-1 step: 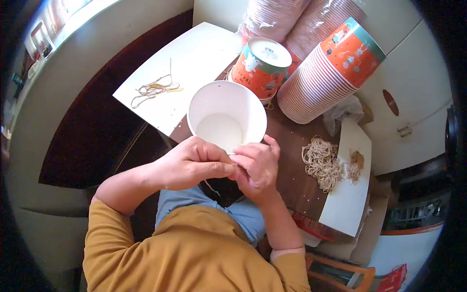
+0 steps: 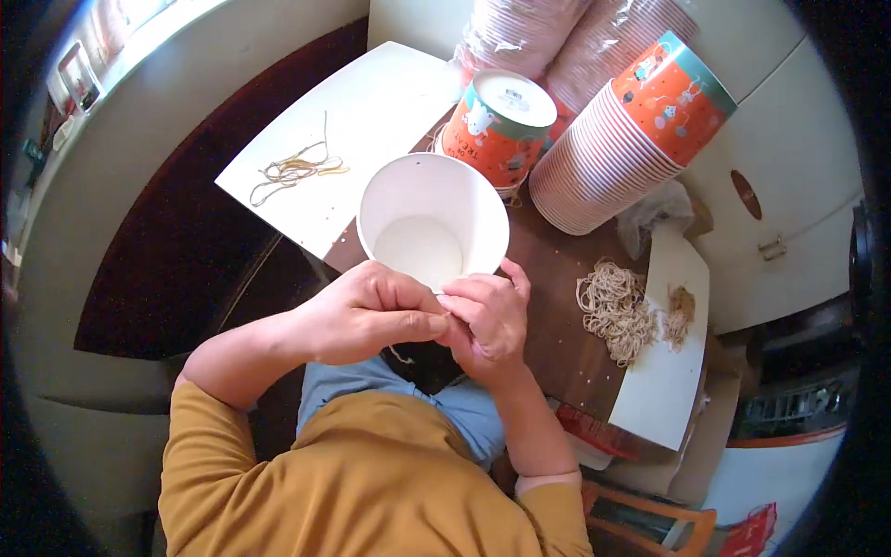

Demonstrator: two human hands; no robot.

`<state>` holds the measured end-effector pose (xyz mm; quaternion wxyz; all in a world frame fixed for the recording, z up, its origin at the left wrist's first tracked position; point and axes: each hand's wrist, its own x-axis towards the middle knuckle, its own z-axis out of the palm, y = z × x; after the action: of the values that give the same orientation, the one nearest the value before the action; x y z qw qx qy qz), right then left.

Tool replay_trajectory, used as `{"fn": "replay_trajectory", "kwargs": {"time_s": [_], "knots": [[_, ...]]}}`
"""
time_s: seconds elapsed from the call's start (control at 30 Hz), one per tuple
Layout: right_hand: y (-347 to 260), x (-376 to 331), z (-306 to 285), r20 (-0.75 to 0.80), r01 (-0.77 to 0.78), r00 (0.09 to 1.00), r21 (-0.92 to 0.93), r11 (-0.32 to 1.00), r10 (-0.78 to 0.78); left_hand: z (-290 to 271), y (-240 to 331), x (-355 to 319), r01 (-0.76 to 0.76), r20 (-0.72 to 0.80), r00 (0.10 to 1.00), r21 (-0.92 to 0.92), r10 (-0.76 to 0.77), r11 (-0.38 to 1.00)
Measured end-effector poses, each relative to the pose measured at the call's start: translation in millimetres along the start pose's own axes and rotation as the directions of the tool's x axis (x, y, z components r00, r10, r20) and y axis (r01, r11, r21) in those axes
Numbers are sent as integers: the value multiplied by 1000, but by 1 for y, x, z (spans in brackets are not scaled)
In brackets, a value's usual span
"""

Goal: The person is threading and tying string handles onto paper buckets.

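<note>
A white-lined paper bucket (image 2: 390, 200) stands in front of me, its mouth tilted toward me, with a small hole near its far rim. My left hand (image 2: 376, 311) is closed at the near rim, thumb pressed against the bent fingers. Touching its fingertips, my right hand (image 2: 487, 320) curls its fingers over that same rim, its little finger raised. Just below my hands the end of a pale string (image 2: 399, 355) shows against something dark; the rest of it is hidden behind the fingers.
Behind the bucket stand an upturned orange-and-teal bucket (image 2: 501, 139) and a tall leaning stack of nested buckets (image 2: 603, 158). Plastic-wrapped stacks (image 2: 520, 37) rise at the back. A heap of pale string (image 2: 614, 311) lies at right, loose cords (image 2: 297, 170) on the white board at left.
My right hand has shifted very slightly left. Less of the pale string's end shows below my hands. The bucket stays in place.
</note>
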<state>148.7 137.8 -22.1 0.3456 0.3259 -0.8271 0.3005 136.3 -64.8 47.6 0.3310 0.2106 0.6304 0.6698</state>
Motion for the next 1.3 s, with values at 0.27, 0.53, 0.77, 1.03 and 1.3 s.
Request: {"fn": "replay_trajectory", "kwargs": {"time_s": [0.27, 0.53, 0.77, 1.03, 1.3], "knots": [[30, 0, -11, 0, 29, 1000, 70, 997, -29, -4, 3, -9, -41, 88, 996, 92, 33, 995], [69, 3, -57, 105, 234, 972, -279, 931, -213, -83, 41, -30, 109, 62, 982, 583, -178, 805], [96, 12, -108, 243, -92, 965, -27, 995, 96, -102, 78, -25, 31, -2, 999, 578, -36, 815], [66, 65, -130, 418, -551, 834, 614, 565, 359, -41, 85, 59, -64, 65, 998, 674, 28, 736], [30, 102, -84, 505, -812, 582, 400, 425, 638, -40, 73, 103, 53, 145, 982, 420, -125, 906]]}}
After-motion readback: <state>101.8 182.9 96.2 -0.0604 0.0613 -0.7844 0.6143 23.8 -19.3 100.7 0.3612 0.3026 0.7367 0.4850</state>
